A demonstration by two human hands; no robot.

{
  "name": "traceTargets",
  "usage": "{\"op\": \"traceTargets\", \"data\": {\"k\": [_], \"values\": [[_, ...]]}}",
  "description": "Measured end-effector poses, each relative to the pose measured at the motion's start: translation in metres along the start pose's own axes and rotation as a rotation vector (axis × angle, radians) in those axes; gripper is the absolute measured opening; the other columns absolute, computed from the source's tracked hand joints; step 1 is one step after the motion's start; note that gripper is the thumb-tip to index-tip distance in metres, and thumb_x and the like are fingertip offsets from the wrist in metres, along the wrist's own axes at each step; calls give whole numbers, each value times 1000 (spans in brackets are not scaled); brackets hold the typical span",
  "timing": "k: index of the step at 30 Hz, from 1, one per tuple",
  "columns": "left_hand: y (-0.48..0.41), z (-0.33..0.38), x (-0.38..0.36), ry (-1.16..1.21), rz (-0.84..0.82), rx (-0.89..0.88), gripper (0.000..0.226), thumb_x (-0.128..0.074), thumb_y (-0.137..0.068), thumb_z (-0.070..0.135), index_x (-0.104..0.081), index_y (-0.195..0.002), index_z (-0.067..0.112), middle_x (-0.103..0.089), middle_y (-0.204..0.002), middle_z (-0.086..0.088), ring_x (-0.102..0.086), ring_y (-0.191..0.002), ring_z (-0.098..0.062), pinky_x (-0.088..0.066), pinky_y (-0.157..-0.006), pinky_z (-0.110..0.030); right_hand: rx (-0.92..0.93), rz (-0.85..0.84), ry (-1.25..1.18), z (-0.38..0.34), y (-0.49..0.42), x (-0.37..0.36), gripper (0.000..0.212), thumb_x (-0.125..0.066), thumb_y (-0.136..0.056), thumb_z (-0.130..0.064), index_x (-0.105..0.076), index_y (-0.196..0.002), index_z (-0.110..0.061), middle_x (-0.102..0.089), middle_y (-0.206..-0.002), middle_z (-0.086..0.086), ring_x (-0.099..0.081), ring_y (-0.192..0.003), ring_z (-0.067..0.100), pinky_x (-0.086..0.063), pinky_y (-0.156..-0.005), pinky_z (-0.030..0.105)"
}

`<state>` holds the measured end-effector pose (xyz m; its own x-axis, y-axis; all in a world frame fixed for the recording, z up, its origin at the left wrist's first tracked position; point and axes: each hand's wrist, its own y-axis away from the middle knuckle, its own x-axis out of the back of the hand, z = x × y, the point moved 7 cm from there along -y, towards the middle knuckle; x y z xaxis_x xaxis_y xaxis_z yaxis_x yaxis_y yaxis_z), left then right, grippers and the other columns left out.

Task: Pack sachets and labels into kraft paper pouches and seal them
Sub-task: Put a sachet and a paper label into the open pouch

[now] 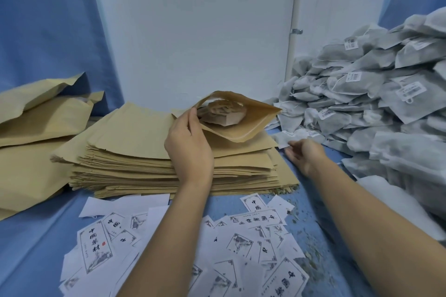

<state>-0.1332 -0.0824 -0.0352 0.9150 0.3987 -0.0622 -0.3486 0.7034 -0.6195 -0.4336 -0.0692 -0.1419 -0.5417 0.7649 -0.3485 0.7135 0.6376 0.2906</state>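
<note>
Left hand [189,142] at frame centre, thumb and fingers pinched on near lip of kraft pouch [243,125], propping mouth agape, likely for loading. Right hand [304,153] right of centre, fingers loose and apart, gripping nothing, just beside nearest sachet [286,138] at foot of grey heap [374,84]. Pouch tan, creased, bulging, atop flat pouch stack [135,152]; labels [241,236] strewn across lower frame.

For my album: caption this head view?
Left hand holds a pouch open over the stack while right hand reaches toward the sachets.

Right hand [304,155] blurred (fingers [295,146] soft-edged); sachet pile [386,94] cropped right.
</note>
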Motion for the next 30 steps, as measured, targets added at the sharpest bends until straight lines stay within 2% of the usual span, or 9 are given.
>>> {"op": "traceTargets", "data": {"k": [2,6,9,12,18,22,24,27,30], "values": [[2,-1,2,5,-1,4,35,-43,-100,22,-68,-95,-2,-67,-89,-20,-58,-87,-29,-37,-69,-19,73,183,81,-4,3,15,19,-50,-92,-9,-65,-90,3,-61,-83,14,-60,-71,22,-54,-71,30],[6,5,5,16,1,9,34,-44,-100,22,-69,-94,-1,-67,-86,-18,-58,-84,-28,-34,-65,-16,258,547,216,-24,23,51,33,-60,-87,-25,-63,-92,7,-62,-95,18,-60,-94,34,-47,-77,40],[9,9,7,38,1,24,34,-45,-100,22,-69,-97,0,-68,-88,-18,-59,-86,-28,-38,-68,-19,273,488,332,-25,25,53,30,-68,-81,-24,-62,-90,5,-59,-92,13,-57,-90,29,-41,-69,34],[13,14,8,37,-24,16,32,-45,-100,22,-70,-98,2,-67,-86,-12,-57,-79,-21,-36,-65,-10,183,412,479,-18,23,50,66,-76,-77,-21,-44,-129,2,-43,-136,20,-52,-114,34,-39,-71,34],[16,23,0,-37,-197,-20,29,-45,-99,17,-56,-73,14,-40,-58,13,-45,-57,11,-32,-58,-4,319,189,558,-24,36,32,57,-61,-88,-16,-44,-142,-18,-52,-136,8,-53,-115,28,-44,-91,36],[16,25,1,-53,-211,14,30,-46,-99,17,-67,-83,3,-59,-68,-10,-43,-56,1,-31,-58,-3,297,56,152,-37,61,38,34,-51,-84,-15,-69,-111,-26,-63,-91,-2,-49,-63,12,-43,-48,23],[17,27,2,-57,-226,40,30,-46,-99,17,-69,-89,3,-63,-76,-15,-40,-57,-4,-30,-58,-6,184,-185,86,-39,72,31,39,-46,-79,-10,-70,-108,-17,-65,-87,-3,-53,-59,10,-39,-43,18],[17,26,1,-89,-243,78,30,-45,-99,19,-64,-79,7,-47,-58,7,-40,-55,-3,-31,-56,-4,-65,-653,84,-33,104,9,51,-43,-63,-7,-70,-106,-4,-71,-95,7,-62,-55,11,-41,-37,15],[23,27,-1,-101,-279,79,31,-44,-100,20,-59,-75,10,-46,-58,8,-41,-59,-12,-32,-55,-6,-73,-880,100,-44,133,-11,41,-49,-71,-6,-77,-99,-17,-72,-103,5,-68,-66,14,-48,-40,19]]}}
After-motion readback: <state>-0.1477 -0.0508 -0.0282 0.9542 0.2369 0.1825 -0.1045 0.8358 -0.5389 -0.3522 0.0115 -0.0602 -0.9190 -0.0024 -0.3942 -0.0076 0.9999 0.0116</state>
